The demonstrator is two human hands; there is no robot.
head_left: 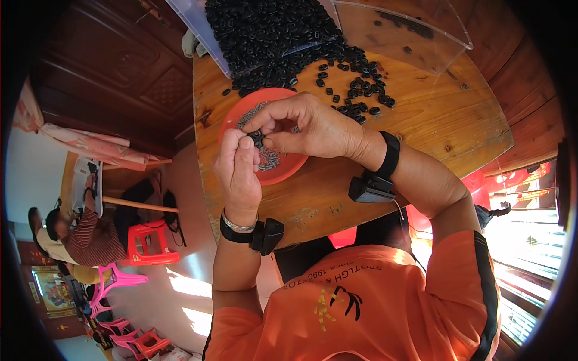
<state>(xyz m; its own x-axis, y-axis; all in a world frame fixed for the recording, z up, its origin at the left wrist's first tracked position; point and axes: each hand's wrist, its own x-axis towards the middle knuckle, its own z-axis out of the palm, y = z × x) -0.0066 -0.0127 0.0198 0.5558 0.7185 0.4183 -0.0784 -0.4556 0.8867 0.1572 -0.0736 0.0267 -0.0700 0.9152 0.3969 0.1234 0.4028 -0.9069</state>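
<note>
Wooden table (445, 111): left grip (236, 171) and right grip (319, 127) pinch one black piece (257, 139) between them

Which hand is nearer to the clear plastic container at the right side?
Right. The right hand is in front of the container, toward its left; the left hand is farther left and lower in view.

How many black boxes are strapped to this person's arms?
2: one black box at the wrist of the left hand, another black box at the wrist of the right hand. None seem hidden.
</note>
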